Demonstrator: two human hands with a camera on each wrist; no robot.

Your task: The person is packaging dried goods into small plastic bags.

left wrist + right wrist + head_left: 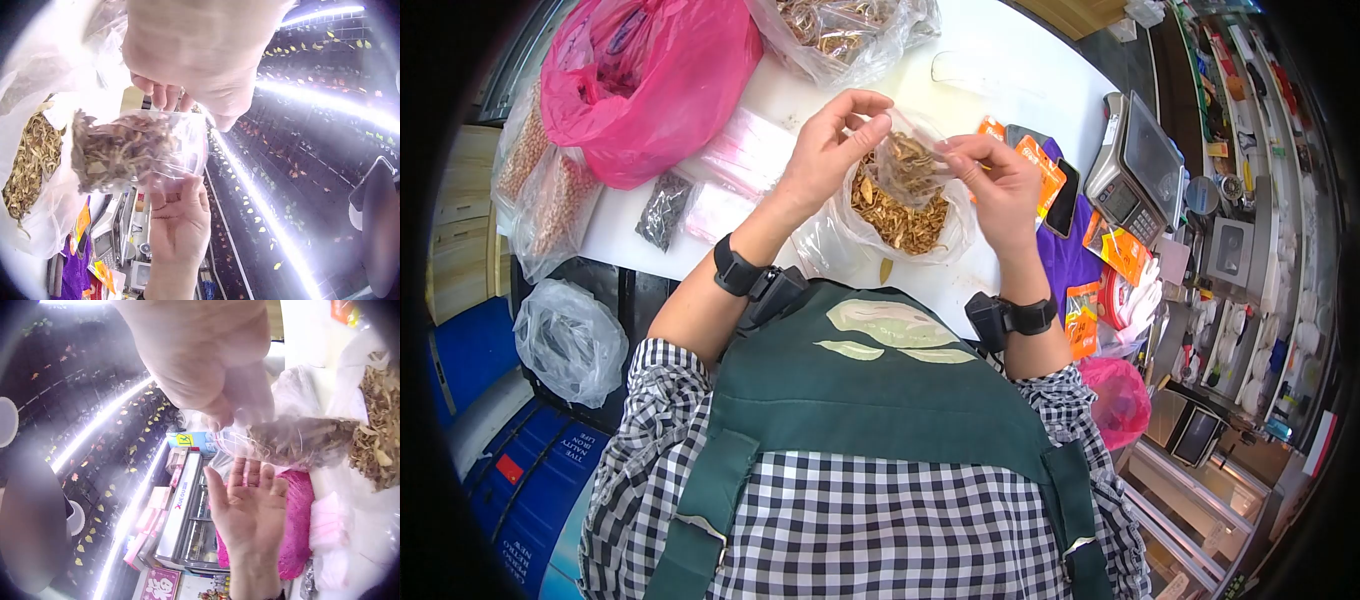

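Observation:
A small clear bag [908, 165] of dried brown slices hangs between the two hands, above a larger open plastic bag [960, 235] that holds more dried slices [910, 225]. The left hand [830, 150] pinches one side of the small bag's upper edge. On the opposite side the right hand [1000, 185] pinches that edge between thumb and index finger. In the left wrist view the slices fill much of the small bag [125, 150], with clear film beyond them. The right wrist view has the left palm [250, 512] facing the camera, fingertips at the film.
Pink bag [650, 80] and bags of round beans [550, 190] stand at the left. A bag of dark pieces [663, 210] lies near flat pink-white packs [745, 150]. At the right are orange packets [1040, 175], a phone [1062, 200] and a scale [1135, 170].

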